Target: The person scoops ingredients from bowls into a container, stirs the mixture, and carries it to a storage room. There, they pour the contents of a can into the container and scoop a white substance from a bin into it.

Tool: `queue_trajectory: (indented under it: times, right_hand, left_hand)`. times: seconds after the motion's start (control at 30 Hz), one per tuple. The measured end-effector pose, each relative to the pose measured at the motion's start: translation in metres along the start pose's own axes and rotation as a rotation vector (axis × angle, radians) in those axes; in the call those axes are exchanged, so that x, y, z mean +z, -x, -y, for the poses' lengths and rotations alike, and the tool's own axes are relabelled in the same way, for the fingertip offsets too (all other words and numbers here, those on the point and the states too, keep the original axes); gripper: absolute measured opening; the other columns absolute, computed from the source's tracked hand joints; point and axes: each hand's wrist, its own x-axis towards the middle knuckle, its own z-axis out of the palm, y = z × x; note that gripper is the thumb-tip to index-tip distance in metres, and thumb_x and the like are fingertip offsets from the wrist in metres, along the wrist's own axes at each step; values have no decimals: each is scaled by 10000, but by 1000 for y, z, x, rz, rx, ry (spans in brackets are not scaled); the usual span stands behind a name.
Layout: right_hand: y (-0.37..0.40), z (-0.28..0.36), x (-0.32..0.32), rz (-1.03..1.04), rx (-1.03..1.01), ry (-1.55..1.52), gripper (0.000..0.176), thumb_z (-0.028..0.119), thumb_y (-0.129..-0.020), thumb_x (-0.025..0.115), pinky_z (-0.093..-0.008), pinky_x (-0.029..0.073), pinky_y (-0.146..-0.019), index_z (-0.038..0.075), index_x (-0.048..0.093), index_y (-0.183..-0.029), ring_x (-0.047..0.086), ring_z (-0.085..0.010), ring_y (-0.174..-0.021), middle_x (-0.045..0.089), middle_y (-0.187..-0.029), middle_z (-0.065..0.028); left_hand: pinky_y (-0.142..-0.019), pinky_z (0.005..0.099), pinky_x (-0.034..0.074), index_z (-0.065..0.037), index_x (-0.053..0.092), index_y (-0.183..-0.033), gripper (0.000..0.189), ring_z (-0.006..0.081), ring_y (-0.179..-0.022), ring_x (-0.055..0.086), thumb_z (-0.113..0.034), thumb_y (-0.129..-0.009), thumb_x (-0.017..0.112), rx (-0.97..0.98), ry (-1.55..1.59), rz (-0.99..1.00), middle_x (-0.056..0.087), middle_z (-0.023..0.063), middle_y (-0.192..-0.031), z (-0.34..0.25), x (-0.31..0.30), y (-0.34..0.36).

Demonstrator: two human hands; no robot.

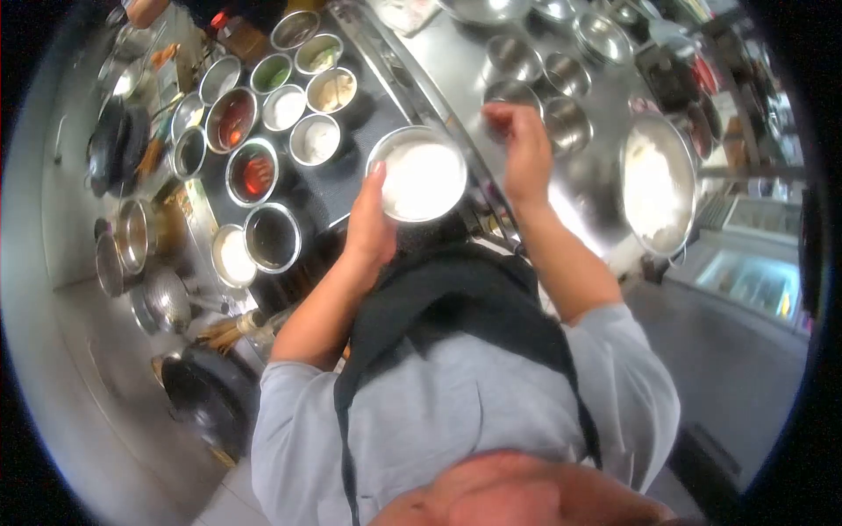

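My left hand point(372, 219) grips the side of a round metal bowl point(382, 203), its thumb over the rim. A white substance point(425, 175) fills much of this bowl, which tilts toward me over the counter's front edge. To its right, my right hand point(526, 151) is raised with the fingers bent and held together, pointing left. Those fingers overlap a small steel pot point(511, 88) in this view; I cannot tell what is between them. Close beside that hand stands another steel pot point(568, 127).
Several bowls of sauces and ingredients stand at the left, among them a red sauce bowl point(231, 120), a dark liquid bowl point(272, 238) and a white one point(316, 140). A large metal basin point(682, 188) holds white contents at the right. Woks point(206, 386) hang lower left.
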Motion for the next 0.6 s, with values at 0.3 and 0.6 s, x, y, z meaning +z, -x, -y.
queue_trajectory:
  times: [0.3,0.6]
  right_hand:
    - [37,-21,1,-481,-64,-315,320,256,-1018,385,-341,450,-880,12,591,-1014,599,-203,-888,616,-940,-84]
    - [50,-14,-17,-498,-133,-72,334,270,-1027,378,-307,423,-848,11,588,-1004,537,-163,-846,569,-869,-63]
  left_hand:
    - [-1107,370,336,77,370,-1370,515,270,-1302,446,-71,-908,542,99,-287,7,455,204,-1404,6,72,55]
    - [-1124,411,314,91,308,-1438,591,360,-1328,421,0,-884,495,213,-286,197,429,249,-1411,26,54,45]
